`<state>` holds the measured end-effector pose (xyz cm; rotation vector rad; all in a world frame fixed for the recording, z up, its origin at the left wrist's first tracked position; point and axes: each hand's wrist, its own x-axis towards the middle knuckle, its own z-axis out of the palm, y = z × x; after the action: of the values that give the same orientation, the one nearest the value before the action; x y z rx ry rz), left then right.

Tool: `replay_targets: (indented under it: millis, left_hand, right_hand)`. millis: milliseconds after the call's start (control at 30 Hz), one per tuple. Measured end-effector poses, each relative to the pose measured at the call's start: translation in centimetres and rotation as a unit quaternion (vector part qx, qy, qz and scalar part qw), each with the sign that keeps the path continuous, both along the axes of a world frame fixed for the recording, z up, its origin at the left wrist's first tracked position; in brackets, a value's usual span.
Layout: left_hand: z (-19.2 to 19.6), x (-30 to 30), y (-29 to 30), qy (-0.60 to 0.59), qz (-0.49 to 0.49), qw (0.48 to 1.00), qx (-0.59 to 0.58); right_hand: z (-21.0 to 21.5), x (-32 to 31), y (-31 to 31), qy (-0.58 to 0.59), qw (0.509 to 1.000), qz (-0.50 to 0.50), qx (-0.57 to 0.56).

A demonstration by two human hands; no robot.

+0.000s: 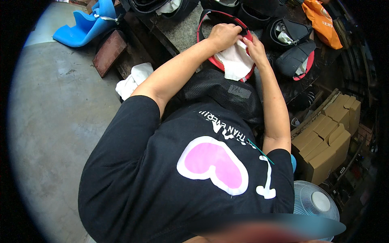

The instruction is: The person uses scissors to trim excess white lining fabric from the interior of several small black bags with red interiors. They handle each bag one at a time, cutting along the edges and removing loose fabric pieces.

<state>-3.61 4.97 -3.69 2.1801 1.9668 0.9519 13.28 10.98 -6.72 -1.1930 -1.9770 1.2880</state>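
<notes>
Shirt: a black T-shirt (162, 178) with a pink heart outlined in white fills the lower middle of the view.
Fan: a pale blue fan (316, 202) stands at lower right, beside the shirt.
Boxes: flat brown cardboard boxes (328, 137) are stacked at right, just beyond the fan.
Mesh piece: a black mesh part (227, 95) lies between the body and the hands.
Left hand: the left hand (223, 35) lies fingers curled on top of the white cloth (235, 62), pressing it into the shell; whether it pinches the cloth cannot be told.
Right hand: the right hand (254, 46) grips the far right edge of the cloth, fingers closed on it.
Shell: a black shell with a red rim (210, 20) rests on the workbench (182, 30), the cloth spilling over its near edge.
Far items: more black shells (291, 58) to the right, an orange bag (322, 20), a blue plastic piece (87, 24) at upper left.
</notes>
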Motion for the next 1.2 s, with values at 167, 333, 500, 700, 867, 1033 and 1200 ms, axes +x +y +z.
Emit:
replay_targets:
  millis: [167, 333, 500, 700, 867, 1033, 1200]
  left_hand:
    - [-0.2, -1.1, 1.3, -0.076, -0.005, 0.993, -0.091]
    - [-0.4, -1.4, 1.7, -0.110, -0.008, 0.988, -0.109]
    - [-0.7, -1.1, 1.7, -0.123, -0.006, 0.986, -0.115]
    - [-0.7, -1.4, 1.5, -0.153, -0.005, 0.980, -0.125]
    - [-0.6, -1.0, 0.9, -0.103, -0.029, 0.988, -0.115]
    - [-0.7, -0.6, 0.8, -0.092, -0.027, 0.988, -0.118]
    - [-1.0, -0.6, 0.8, -0.079, -0.031, 0.990, -0.112]
  right_hand:
    - [3.7, -0.2, -1.9, -0.042, 0.990, -0.069, 0.113]
    - [9.1, -0.3, -3.7, -0.351, 0.916, -0.036, 0.191]
    - [9.1, -1.3, -4.6, -0.353, 0.906, 0.010, 0.235]
    - [6.0, -0.2, -2.7, -0.211, 0.962, -0.113, 0.133]
    - [4.2, 0.5, -2.0, -0.121, 0.985, -0.093, 0.076]
    - [5.2, 0.7, -1.0, -0.154, 0.981, -0.113, 0.024]
    - [5.2, 0.5, -0.7, -0.194, 0.971, -0.114, 0.076]
